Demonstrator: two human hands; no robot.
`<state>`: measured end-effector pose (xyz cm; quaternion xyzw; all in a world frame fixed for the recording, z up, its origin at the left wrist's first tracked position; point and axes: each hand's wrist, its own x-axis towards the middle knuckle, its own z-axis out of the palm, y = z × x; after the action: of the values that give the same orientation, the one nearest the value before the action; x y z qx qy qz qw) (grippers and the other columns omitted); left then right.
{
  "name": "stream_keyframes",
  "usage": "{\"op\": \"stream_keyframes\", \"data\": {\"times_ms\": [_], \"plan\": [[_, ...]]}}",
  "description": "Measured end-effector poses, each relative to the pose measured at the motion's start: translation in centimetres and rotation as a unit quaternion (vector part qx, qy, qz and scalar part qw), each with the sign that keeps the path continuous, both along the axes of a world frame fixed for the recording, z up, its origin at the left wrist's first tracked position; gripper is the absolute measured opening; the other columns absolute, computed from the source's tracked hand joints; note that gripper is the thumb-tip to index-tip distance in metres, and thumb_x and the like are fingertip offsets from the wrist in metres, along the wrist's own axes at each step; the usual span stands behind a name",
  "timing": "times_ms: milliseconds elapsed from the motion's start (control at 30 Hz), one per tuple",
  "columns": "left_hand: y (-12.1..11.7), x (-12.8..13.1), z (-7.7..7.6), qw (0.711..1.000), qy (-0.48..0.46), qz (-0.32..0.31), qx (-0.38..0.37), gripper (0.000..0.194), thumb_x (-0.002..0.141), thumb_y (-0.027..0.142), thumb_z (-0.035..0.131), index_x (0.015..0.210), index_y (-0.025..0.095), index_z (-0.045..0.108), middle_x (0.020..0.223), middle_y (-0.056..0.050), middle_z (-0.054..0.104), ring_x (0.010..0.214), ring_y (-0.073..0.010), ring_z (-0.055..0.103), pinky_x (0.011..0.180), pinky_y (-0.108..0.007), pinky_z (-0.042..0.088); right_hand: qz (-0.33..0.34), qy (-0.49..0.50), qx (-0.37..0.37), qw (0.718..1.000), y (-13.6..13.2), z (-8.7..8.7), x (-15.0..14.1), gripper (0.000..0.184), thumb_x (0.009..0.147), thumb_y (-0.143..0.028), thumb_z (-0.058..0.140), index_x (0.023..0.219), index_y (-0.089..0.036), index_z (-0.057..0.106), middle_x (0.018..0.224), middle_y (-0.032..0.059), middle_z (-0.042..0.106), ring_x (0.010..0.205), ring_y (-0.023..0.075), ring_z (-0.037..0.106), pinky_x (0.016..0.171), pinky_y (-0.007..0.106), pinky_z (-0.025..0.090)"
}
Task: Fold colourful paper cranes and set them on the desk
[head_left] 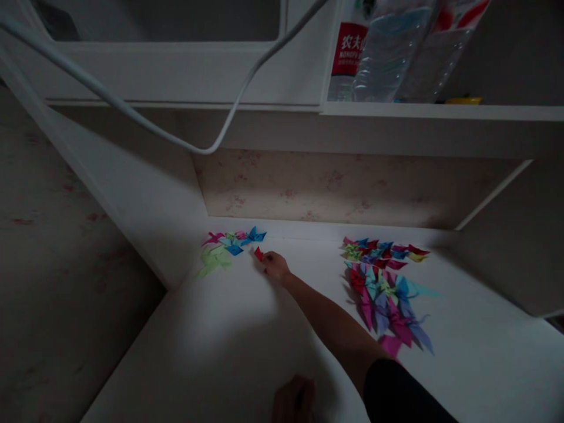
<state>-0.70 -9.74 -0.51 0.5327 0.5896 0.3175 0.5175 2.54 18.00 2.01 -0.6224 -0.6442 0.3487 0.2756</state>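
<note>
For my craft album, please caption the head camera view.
Right hand holds a red paper piece beside colourful folded papers on a white surface.

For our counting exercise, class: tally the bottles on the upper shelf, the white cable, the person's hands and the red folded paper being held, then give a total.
Bottles: 3
White cable: 1
Hands: 2 (right hand, left hand)
Red folded paper in the right hand: 1
Total: 7
</note>
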Motion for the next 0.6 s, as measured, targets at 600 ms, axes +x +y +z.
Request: {"op": "stream_keyframes", "data": {"times_ms": [600], "plan": [[-0.8,1.0,0.5,0.954,-0.263,0.137,0.039,0.034,0.084,0.05,0.053,0.102,0.021,0.054,0.07,0.006,0.048,0.043,-0.004,0.034,0.037,-0.016,0.025,-0.018,0.198,0.104,0.975,-27.1,-2.9,14.4,0.028,0.092,-0.041,0.047,0.093,-0.021,0.066,0.071,0.0013,0.06,0.063,0.015,0.055,0.06,0.026,0.042]]}}
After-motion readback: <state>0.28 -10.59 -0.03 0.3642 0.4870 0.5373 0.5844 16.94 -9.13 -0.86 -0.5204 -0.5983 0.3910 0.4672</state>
